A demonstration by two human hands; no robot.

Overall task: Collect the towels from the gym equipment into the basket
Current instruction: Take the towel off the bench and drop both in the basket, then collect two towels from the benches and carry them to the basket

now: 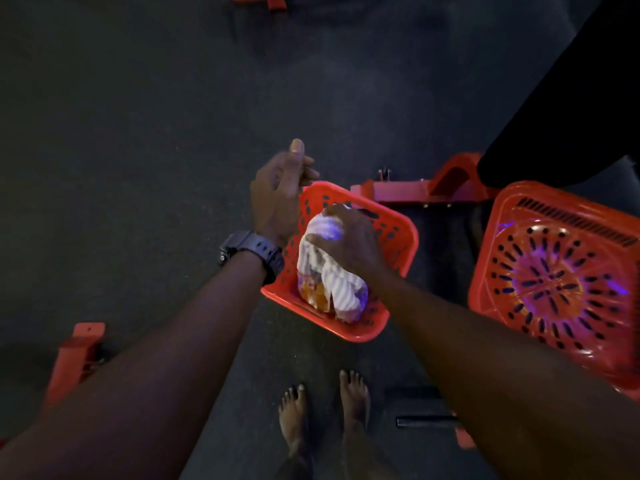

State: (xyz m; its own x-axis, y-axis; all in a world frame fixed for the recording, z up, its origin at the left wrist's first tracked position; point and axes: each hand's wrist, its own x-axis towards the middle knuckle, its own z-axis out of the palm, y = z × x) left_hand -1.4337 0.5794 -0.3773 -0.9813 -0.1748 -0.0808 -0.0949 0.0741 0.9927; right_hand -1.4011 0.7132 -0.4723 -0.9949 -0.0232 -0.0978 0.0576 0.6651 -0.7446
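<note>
A red perforated plastic basket (398,233) stands on the dark floor in the middle of the view. Inside it lies a bunched white striped towel (337,285) over something orange. My right hand (349,242) reaches down into the basket and its fingers are closed on the top of the towel. My left hand (277,199), with a dark watch on the wrist, hovers over the basket's left rim with fingers loosely apart and nothing in it.
A red perforated stool or upturned basket (557,278) stands at the right. Red machine feet (415,192) lie behind the basket, another red foot (74,358) at lower left. A black pad (571,109) fills the upper right. My bare feet (325,410) stand below.
</note>
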